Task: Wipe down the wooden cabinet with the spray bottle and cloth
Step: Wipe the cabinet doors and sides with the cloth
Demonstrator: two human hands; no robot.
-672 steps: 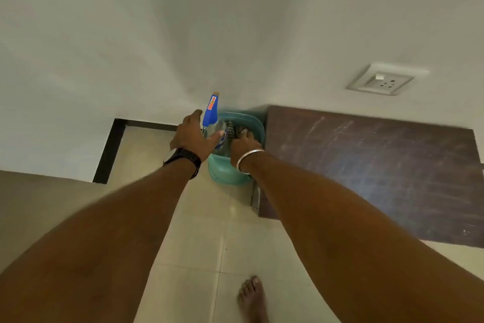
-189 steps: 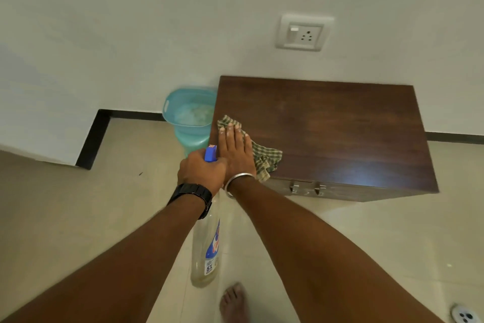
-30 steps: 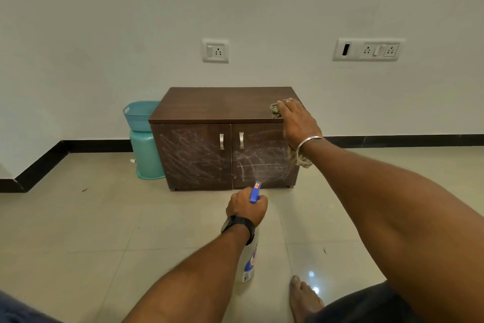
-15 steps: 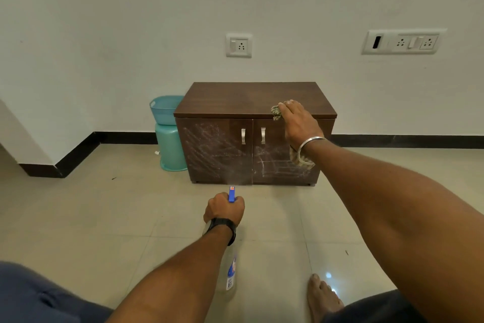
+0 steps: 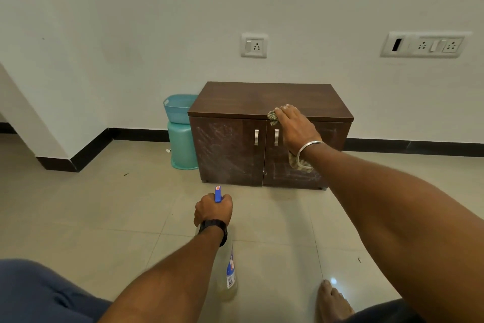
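Note:
The low dark wooden cabinet (image 5: 230, 155) stands against the white wall, its two doors streaked with whitish smears. My right hand (image 5: 294, 128) lies on the front edge of its top above the right door, pressing the checked cloth (image 5: 273, 116) there; a tail of the cloth hangs below my wrist. My left hand (image 5: 212, 208) grips the head of the clear spray bottle (image 5: 230, 270), whose blue nozzle points at the left door from a short way in front of the cabinet.
A teal plastic basket (image 5: 175, 109) sits on a teal stool (image 5: 182, 147) just left of the cabinet. Wall sockets (image 5: 253, 45) are above it. Tiled floor (image 5: 104, 204) spreads in front; my bare foot (image 5: 332, 301) and knees show at the bottom.
The view has shifted so the cabinet sits further right and closer. My left hand with the bottle has stayed low, aimed at the left door. The right hand keeps the cloth on the top edge.

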